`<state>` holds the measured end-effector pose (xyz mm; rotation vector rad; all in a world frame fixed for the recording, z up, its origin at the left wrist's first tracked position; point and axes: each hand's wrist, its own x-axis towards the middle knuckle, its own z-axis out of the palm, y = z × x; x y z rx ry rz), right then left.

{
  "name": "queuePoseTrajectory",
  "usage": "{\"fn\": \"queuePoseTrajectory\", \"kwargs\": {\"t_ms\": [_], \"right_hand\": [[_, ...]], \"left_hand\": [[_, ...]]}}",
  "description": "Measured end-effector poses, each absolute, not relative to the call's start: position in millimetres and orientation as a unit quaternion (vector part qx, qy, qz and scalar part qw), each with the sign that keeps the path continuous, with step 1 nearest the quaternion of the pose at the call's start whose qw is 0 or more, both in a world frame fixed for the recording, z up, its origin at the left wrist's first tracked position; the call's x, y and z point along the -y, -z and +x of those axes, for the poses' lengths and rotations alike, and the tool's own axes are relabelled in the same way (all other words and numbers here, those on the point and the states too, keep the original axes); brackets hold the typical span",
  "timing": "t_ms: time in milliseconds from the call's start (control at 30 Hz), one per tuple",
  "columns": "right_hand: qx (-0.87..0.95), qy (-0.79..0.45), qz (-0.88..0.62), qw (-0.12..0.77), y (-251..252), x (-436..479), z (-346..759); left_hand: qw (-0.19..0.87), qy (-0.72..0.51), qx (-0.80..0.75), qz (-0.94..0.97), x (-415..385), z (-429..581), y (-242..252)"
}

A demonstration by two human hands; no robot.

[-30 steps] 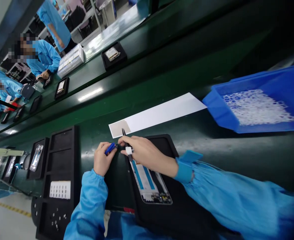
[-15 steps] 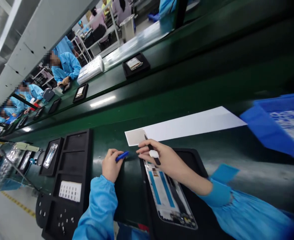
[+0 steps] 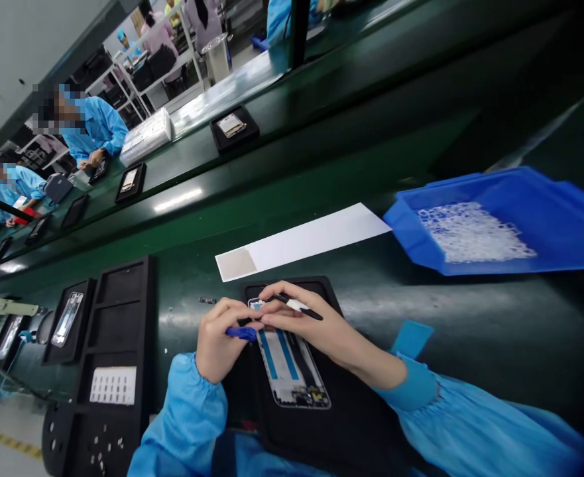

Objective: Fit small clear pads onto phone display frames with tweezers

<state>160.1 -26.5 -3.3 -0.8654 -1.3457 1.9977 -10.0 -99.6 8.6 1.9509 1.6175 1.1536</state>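
Observation:
An opened phone, its frame silver with two blue strips inside, lies on a black tray. My left hand is at the phone's upper left, closed around a slim blue tool whose exact kind does not show. Over the phone's top end, my right hand grips a slender black tool with a white band, possibly tweezers. The fingertips of both hands meet there, hiding the phone's upper part and whatever lies between them. A small dark part rests on the bench beyond my left hand.
A white strip of paper lies behind the phone, beside a blue bin of small whitish pieces. Left stand a compartmented black tray with a white card and another phone tray. Co-workers sit across the line.
My left hand has moved right to the phone and now meets my right hand over its top end. The view has swung right, showing more of the blue bin.

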Motion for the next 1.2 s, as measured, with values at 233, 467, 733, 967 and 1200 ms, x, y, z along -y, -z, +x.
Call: {"fn": "queuePoseTrajectory", "kwargs": {"t_ms": [233,467,733,967,1200], "right_hand": [[0.471,-0.761,-0.325,0.306,9,32,170],[0.507,-0.723,-0.323,0.341,4,44,179],[0.559,-0.663,-0.299,0.398,-4,53,175],[0.562,-0.664,-0.3,0.391,-7,59,169],[0.548,-0.65,-0.314,0.423,-5,55,171]], "left_hand": [[0.075,-0.284,-0.751,0.591,78,-66,6],[0.026,-0.298,-0.769,0.565,65,-87,5],[0.104,-0.637,-0.612,0.457,110,12,-14],[0.165,-0.623,-0.614,0.456,116,20,5],[0.342,-0.556,-0.586,0.48,118,11,-10]]}}
